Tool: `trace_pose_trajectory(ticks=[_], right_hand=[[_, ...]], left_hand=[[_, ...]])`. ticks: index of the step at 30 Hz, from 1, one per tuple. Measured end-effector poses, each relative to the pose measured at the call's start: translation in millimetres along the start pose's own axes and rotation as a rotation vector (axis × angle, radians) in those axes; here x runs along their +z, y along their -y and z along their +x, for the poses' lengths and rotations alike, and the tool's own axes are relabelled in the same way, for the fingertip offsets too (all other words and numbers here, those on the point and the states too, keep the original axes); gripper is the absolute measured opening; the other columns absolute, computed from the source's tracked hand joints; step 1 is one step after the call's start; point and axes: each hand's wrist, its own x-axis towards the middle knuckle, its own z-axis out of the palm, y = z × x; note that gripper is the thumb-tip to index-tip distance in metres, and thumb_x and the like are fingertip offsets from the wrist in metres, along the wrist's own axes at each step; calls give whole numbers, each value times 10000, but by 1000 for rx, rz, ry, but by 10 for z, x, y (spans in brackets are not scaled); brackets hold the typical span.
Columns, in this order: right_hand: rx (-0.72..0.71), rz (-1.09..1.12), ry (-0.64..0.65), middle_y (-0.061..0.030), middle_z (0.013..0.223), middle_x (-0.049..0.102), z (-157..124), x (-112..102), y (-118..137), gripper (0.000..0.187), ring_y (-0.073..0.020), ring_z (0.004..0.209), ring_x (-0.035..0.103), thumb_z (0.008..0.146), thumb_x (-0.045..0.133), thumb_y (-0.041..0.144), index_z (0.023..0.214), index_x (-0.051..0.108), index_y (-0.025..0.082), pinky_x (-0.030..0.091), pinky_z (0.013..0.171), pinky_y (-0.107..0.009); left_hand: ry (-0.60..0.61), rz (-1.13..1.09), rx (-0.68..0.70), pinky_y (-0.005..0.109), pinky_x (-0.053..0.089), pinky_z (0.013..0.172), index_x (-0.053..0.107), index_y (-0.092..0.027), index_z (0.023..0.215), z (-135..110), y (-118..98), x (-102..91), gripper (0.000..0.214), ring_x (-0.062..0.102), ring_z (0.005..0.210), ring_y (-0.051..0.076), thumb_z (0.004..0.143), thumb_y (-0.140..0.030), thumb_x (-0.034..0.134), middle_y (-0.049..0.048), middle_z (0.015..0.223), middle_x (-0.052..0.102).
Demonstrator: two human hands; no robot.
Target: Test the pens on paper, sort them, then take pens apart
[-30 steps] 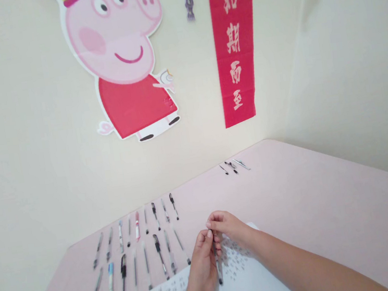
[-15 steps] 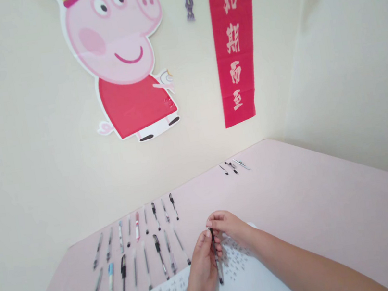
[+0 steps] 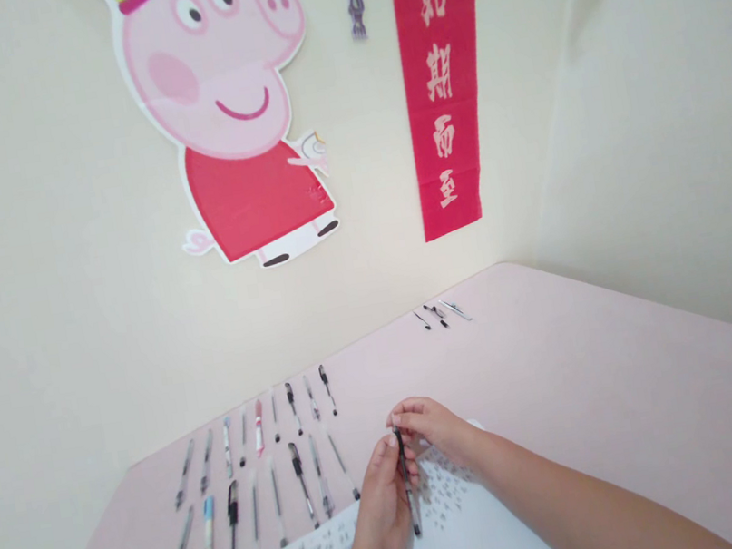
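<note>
Black pen [image 3: 409, 493] held over the written sheet [image 3: 467, 539] on the pink bench [image 3: 596, 387]: left hand [image 3: 380, 506] pinching the barrel, right hand [image 3: 430, 425] pinching the top end. Likely risk: crooked pull at the top, pen slipping free, tip marking the sheet.

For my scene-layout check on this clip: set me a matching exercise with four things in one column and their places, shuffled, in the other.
Things:
1. black pen
2. handwritten sheet
3. red banner
4. small loose pieces

Places:
A. hangs on the wall
B. at the far end of the pink table, near the corner
C. held between left hand and right hand
D. lies on the table below the hands

Pairs: 1-C, 2-D, 3-A, 4-B.
</note>
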Motion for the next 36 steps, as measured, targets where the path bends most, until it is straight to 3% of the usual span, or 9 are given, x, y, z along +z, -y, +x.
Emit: trace_pose_trajectory(ticks=[3,8,15,23,36], right_hand=[[11,-5,-6,53,505,515,-10,12,24,346,-77,419,477,639,669,453,772,575,148,360,457,-224],[-10,19,5,66,477,501,-23,20,22,388,-94,384,472,560,723,458,678,488,174,344,420,-229],[-1,-29,-17,37,546,539,-15,10,31,344,-70,462,479,650,662,437,800,614,131,361,503,-228],[-7,32,24,66,461,509,-9,19,4,426,-87,386,477,546,743,481,667,473,175,344,425,-218],[-55,115,-92,36,588,538,33,-58,24,361,-65,484,446,585,740,433,770,610,152,306,494,-211]], left_hand=[[2,2,2,173,369,461,599,-129,773,3,6,-5,354,465,493,54,619,-411,746,-16,613,551],[6,-4,4,176,371,462,585,-129,723,3,2,2,334,462,489,54,626,-409,740,-15,608,545],[1,-5,-3,170,373,458,596,-128,772,-1,-7,9,354,456,485,51,617,-408,748,-19,608,543],[1,1,-7,175,369,459,575,-130,735,-1,0,1,327,460,484,55,635,-398,735,-15,611,543],[54,32,-21,186,367,484,550,-140,740,-8,18,-26,324,475,507,57,649,-397,725,-20,632,549]])
